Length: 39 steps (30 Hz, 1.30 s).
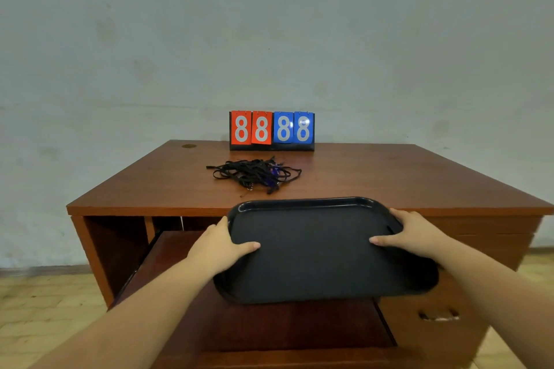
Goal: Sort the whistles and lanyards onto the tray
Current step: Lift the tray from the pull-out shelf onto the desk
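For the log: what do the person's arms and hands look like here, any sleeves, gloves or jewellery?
Both forearms are bare up to the frame edge, with no sleeve in view. The left hand and right hand wear no gloves. No ring, watch, bracelet or marking shows on the fingers or wrists that are visible. Fingernails look short and unpainted.

A: Arms?
B: Both bare forearms reach forward, converging from the lower corners.
A: Hands?
B: Left hand [223, 244] and right hand [412, 234] each clamp a grip, thumbs on top pointing inward, fingers curled under.
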Available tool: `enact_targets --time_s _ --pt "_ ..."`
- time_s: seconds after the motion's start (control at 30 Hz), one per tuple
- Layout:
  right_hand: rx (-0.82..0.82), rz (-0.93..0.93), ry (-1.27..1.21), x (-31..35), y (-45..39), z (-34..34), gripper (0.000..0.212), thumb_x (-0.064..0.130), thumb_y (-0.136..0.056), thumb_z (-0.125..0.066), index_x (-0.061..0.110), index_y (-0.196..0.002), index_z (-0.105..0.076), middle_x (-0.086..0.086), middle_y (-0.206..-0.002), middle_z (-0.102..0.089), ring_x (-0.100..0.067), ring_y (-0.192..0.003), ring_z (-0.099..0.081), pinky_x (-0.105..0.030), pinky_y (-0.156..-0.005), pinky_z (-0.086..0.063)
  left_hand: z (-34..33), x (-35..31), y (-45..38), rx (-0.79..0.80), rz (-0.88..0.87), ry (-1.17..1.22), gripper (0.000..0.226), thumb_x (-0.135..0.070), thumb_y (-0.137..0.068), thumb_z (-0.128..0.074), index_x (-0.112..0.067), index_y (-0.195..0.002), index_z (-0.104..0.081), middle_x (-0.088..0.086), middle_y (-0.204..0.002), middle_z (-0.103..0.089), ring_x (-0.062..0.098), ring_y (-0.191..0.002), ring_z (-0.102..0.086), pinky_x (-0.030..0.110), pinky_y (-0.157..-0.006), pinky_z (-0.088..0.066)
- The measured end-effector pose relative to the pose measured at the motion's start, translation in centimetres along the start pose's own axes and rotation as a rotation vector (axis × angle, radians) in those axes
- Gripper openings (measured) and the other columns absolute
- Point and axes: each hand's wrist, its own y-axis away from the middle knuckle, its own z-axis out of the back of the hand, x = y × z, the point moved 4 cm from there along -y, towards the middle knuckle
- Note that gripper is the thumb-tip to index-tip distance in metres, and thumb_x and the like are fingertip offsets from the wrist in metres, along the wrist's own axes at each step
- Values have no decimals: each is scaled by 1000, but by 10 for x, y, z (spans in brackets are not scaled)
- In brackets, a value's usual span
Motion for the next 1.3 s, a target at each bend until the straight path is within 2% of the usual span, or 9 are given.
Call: enact_targets --time_s 0.13,0.23,0.4,0.57,0.7,0.8,0.97,1.17,1.3 --pt "-71 -21 -11 -19 -25 22 99 68 -51 -75 19 -133 -49 -9 -124 -58 -28 -109 -56 -44 -94 -48 -21 -33 -24 -4 24 2 100 -74 -54 -66 -25 -137 -38 2 -128 -55 23 -112 -57 42 -90 -52" --pt "-103 -54 -38 -27 -43 32 73 50 -69 -76 12 -128 -54 -9 -118 -62 -25 -96 -59 -34 -79 -49 -34 -54 -41 -4 58 -8 101 -72 -57 -68 -21 -139 -36 5 -131 -52 26 -114 -55 42 -91 -51" --pt "-116 -118 -35 -49 -81 45 65 47 -73 -73 11 -124 -56 -8 -114 -64 -25 -92 -58 -32 -75 -45 -59 -88 -70 -7 92 -79 94 -68 -64 -67 -17 -137 -36 8 -131 -49 28 -117 -53 40 -89 -50" --pt "-131 -148 -13 -71 -118 54 61 50 -73 -72 12 -120 -59 -9 -109 -66 -28 -95 -61 -33 -76 -48 -77 -122 -99 -28 107 -224 90 -70 -71 -59 -14 -138 -34 8 -133 -48 28 -117 -53 37 -83 -47" --pt "-157 -128 22 -79 -152 57 68 58 -70 -70 14 -122 -58 -7 -109 -65 -28 -94 -61 -37 -79 -53 -82 -135 -129 -39 116 -365 87 -73 -73 -53 -12 -133 -38 8 -129 -51 26 -112 -56 34 -74 -45" --pt "-166 -118 58 -82 -182 58 78 65 -67 -67 15 -126 -56 -6 -111 -65 -27 -95 -61 -39 -79 -55 -86 -140 -155 -61 113 -442 88 -76 -74 -48 -11 -133 -38 8 -130 -51 26 -112 -56 35 -76 -46" --pt "-180 -100 85 -78 -224 60 73 66 -67 -66 17 -121 -59 -7 -108 -64 -28 -94 -61 -41 -80 -55 -91 -147 -190 -68 122 -546 94 -78 -77 -40 -8 -139 -31 11 -133 -48 28 -112 -56 34 -73 -45" --pt "-159 -151 155 -67 -252 59 79 70 -69 -61 18 -128 -52 -8 -116 -60 -30 -102 -58 -42 -83 -54 -88 -153 -223 -9 174 -603 100 -76 -80 -37 -6 -147 -16 14 -145 -37 29 -116 -54 32 -68 -43" --pt "-165 -183 336 -43 -246 58 83 67 -79 -52 16 -142 -34 -11 -140 -45 -33 -126 -43 -43 -100 -41 -87 -155 -230 8 179 -612 99 -75 -80 -38 -4 -147 -17 14 -143 -39 29 -115 -54 33 -68 -43"
